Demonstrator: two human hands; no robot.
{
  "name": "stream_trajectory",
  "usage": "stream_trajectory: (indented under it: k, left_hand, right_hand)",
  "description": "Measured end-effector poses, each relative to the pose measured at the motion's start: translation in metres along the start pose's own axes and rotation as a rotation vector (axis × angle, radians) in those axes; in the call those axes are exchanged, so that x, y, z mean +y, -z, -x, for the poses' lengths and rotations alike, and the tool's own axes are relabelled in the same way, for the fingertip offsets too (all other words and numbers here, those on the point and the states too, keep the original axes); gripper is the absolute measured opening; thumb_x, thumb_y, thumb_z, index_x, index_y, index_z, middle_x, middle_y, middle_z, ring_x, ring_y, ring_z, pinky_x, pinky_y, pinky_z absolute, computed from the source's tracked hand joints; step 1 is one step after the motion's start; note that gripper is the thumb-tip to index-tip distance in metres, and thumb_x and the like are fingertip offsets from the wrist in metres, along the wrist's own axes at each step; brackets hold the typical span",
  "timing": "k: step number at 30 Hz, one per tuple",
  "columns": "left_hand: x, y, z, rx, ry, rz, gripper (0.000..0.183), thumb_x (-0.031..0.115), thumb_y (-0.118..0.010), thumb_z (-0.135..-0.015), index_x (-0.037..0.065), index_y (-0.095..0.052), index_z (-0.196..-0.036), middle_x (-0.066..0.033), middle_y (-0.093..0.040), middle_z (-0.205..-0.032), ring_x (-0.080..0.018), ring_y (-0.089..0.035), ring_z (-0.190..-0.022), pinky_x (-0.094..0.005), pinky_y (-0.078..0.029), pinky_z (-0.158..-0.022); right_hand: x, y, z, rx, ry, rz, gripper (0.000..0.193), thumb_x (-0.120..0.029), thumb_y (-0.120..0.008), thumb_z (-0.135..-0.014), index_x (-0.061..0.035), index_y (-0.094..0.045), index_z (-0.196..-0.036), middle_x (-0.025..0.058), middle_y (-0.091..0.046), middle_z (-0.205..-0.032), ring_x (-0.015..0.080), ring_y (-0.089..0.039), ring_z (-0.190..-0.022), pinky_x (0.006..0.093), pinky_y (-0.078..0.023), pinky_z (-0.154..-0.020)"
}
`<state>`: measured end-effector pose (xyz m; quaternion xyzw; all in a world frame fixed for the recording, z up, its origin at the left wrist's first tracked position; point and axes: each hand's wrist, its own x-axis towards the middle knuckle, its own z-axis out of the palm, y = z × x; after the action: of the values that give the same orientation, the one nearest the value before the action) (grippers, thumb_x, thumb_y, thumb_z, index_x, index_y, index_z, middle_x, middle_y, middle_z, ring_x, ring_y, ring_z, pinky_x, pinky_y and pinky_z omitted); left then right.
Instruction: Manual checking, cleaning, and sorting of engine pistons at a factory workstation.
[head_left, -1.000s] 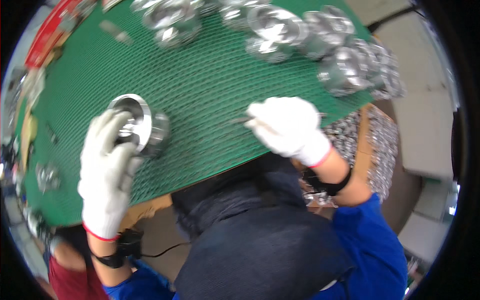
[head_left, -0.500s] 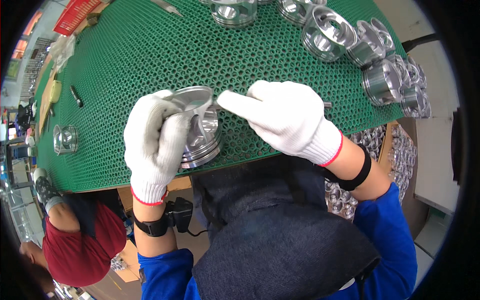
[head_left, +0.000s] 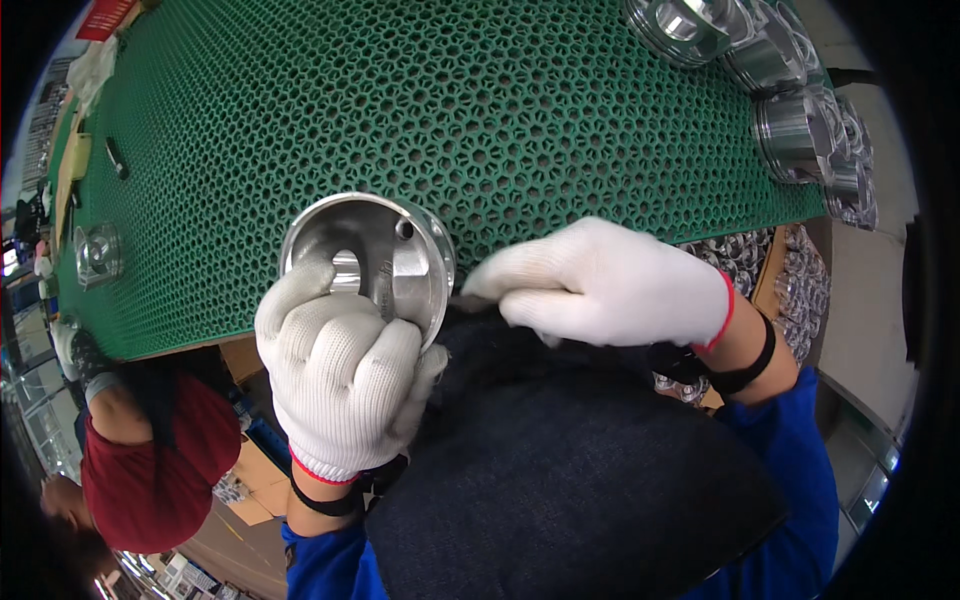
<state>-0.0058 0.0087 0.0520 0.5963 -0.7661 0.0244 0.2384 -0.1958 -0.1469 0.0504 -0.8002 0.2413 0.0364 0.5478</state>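
Observation:
My left hand (head_left: 340, 375), in a white knit glove, grips a round silver metal piston (head_left: 372, 260) and holds it tilted with its hollow underside toward me, just above the near edge of the green honeycomb mat (head_left: 480, 110). My right hand (head_left: 600, 285), also gloved, is closed with its fingertips at the piston's right rim. A thin tool seems pinched in it, but the fingers hide it.
Several more silver pistons (head_left: 790, 80) stand along the mat's far right. One lone piston (head_left: 97, 253) sits at the mat's left edge. A box of metal parts (head_left: 790, 270) lies under the table at right. A person in a red top (head_left: 140, 450) stands at lower left.
The left hand lifted the piston off the mat and brought it close, turning its open underside up. The right hand followed and now touches its rim.

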Motion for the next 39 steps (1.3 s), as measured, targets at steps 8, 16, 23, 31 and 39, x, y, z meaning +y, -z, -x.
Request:
stream_trajectory:
  k: [8,16,23,31,39]
  left_hand:
    - [-0.019,0.017,0.006,0.194,0.149,-0.105,0.035,0.031,-0.077,-0.078,0.009,-0.052,-0.078,-0.0051,-0.055,-0.079,-0.0265,-0.055,-0.078,-0.0544,-0.042,-0.1]
    - [0.019,0.026,-0.054,-0.325,-0.333,0.776,0.044,0.041,-0.064,-0.081,0.004,-0.064,-0.104,-0.0131,-0.059,-0.1,-0.0304,-0.059,-0.09,-0.048,-0.047,-0.083]
    - [0.084,0.009,-0.028,0.018,-0.561,1.241,0.019,0.024,-0.056,-0.087,0.007,-0.057,-0.08,-0.0086,-0.049,-0.07,-0.0292,-0.054,-0.074,-0.0403,-0.045,-0.085]
    - [0.075,0.035,-0.016,0.044,-0.496,1.457,0.027,0.021,-0.047,-0.092,0.002,-0.064,-0.097,-0.0123,-0.061,-0.083,-0.0294,-0.06,-0.085,-0.0438,-0.042,-0.099]
    - [-0.056,0.011,-0.028,0.069,-0.032,0.03,0.021,0.012,-0.074,-0.073,0.002,-0.066,-0.089,-0.0244,-0.053,-0.129,-0.046,-0.05,-0.118,-0.0514,-0.045,-0.096]
  right_hand:
    - [0.009,0.009,0.026,0.197,-0.201,-0.713,0.034,-0.015,-0.05,-0.095,0.0031,-0.061,-0.122,0.0023,-0.062,-0.068,0.0009,-0.045,-0.044,0.0157,-0.036,-0.038]
    - [0.024,0.02,0.022,0.171,-0.165,-0.809,0.042,-0.021,-0.052,-0.095,0.0081,-0.055,-0.125,0.0054,-0.063,-0.072,0.0029,-0.044,-0.045,0.0168,-0.032,-0.038]
    - [0.007,0.018,0.014,0.129,-0.197,-0.691,0.044,-0.018,-0.053,-0.09,0.0073,-0.055,-0.127,0.0107,-0.065,-0.09,0.0044,-0.048,-0.052,0.0167,-0.036,-0.041]
    - [0.036,0.007,0.025,0.222,-0.016,-1.068,0.016,-0.013,-0.052,-0.092,0.0028,-0.056,-0.095,0.0198,-0.06,-0.105,0.0094,-0.054,-0.056,0.0189,-0.04,-0.039]
    - [-0.007,0.006,0.028,0.094,-0.107,-0.617,0.046,-0.014,-0.047,-0.1,-0.0099,-0.045,-0.146,0.0036,-0.062,-0.079,0.0044,-0.046,-0.047,0.0189,-0.041,-0.04]
